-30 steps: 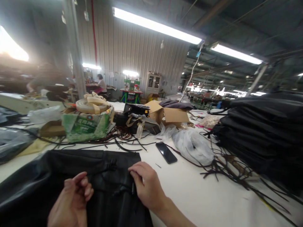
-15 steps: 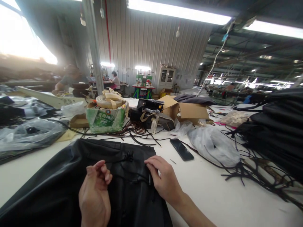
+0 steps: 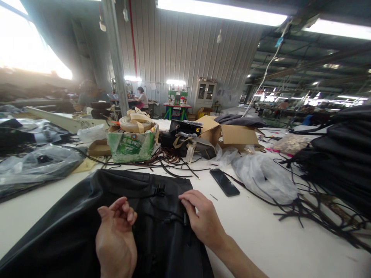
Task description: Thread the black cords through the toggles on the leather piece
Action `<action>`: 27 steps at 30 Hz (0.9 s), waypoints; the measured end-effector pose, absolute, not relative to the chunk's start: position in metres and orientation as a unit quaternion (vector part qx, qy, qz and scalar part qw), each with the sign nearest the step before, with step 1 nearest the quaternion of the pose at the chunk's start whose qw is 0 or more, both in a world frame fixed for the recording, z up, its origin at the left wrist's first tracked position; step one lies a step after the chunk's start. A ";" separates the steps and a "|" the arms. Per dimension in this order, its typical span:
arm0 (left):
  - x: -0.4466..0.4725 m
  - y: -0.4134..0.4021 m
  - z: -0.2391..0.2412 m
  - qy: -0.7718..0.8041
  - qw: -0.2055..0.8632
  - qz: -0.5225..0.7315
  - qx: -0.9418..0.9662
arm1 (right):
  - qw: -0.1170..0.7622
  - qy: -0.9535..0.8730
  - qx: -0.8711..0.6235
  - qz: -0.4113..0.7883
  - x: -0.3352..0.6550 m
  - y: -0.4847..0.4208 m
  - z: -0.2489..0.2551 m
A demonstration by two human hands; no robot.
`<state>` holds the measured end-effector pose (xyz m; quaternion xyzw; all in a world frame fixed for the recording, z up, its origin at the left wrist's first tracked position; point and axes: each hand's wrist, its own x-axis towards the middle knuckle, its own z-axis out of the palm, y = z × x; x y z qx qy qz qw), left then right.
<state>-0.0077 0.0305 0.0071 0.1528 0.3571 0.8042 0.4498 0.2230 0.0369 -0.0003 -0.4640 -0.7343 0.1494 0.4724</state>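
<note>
A black leather-like piece [image 3: 78, 216], with thin cords and a small dark buckle-like fitting [image 3: 159, 189], lies spread in front of me. Over its middle, my left hand [image 3: 116, 233] is turned palm up, fingers loosely curled and thumb apart, with nothing in it. My right hand [image 3: 203, 218] is at the right edge of the piece, its thumb and fingertips pinched together. Whatever sits between those fingertips is too small or hidden to make out. Just below them, a short dark cord end [image 3: 185, 219] shows against the black material.
A phone [image 3: 224, 182] lies on the white table [image 3: 249, 239] beyond my right hand. Farther back are a green carton [image 3: 131, 146] with rolled tape, an open cardboard box [image 3: 239, 136] and loose cords. A clear plastic bag [image 3: 265, 179] and stacked black pieces [image 3: 344, 150] stand at right.
My left thumb has moved a little away from the fingers. My right hand keeps its pinch at nearly the same place, and the view has shifted slightly.
</note>
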 end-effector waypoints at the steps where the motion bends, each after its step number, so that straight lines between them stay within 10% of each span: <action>1: -0.008 0.030 0.007 0.355 0.451 0.805 0.151 | 0.473 -0.734 -0.463 0.149 0.223 0.037 -0.001; 18: -0.008 0.031 0.007 0.349 0.445 0.810 0.152 | 0.469 -0.736 -0.467 0.144 0.225 0.039 -0.008; 27: -0.010 0.036 -0.006 0.351 0.477 0.796 0.123 | 0.622 -0.680 -0.348 0.175 0.255 0.006 0.041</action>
